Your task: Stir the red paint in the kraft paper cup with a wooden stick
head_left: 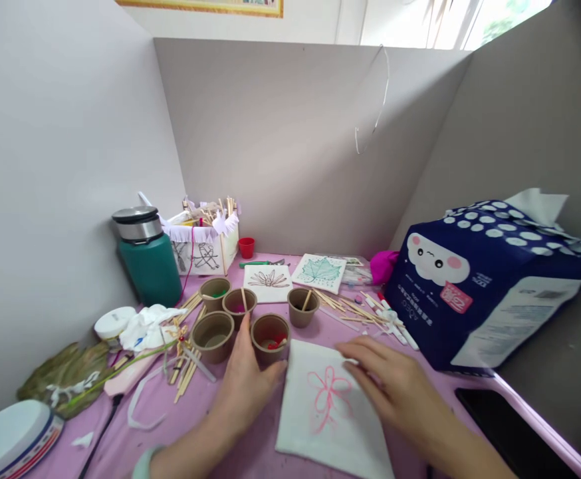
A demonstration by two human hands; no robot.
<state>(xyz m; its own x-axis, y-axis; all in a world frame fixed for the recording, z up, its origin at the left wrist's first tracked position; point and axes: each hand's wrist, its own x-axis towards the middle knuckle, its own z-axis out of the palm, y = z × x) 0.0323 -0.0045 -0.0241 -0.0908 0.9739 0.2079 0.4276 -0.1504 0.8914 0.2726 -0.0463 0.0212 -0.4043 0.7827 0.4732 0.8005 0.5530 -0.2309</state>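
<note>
My left hand (pixel 251 372) is around the near side of a brown cup with red paint (pixel 269 332), thumb to its right and fingers to its left. Just right of it lies a white cloth square (pixel 333 412) bearing a pink flower drawn in outline. Over the cloth's upper right edge, my right hand (pixel 387 376) is closed in a pinch, and a small white tip (pixel 351 361) shows at its fingertips. Most of that small thing is hidden by the fingers. Close by stand more brown cups: one empty-looking (pixel 213 338), one with purple paint (pixel 239 306), one with green (pixel 215 294).
Another brown cup (pixel 303 307) holds a stick. Behind lie two drawn-on squares, one with a brown flower (pixel 269 283), one with a green leaf (pixel 320 271). A green bottle (pixel 149 263) stands left. A tissue pack (pixel 470 286) and a phone (pixel 514 432) are right.
</note>
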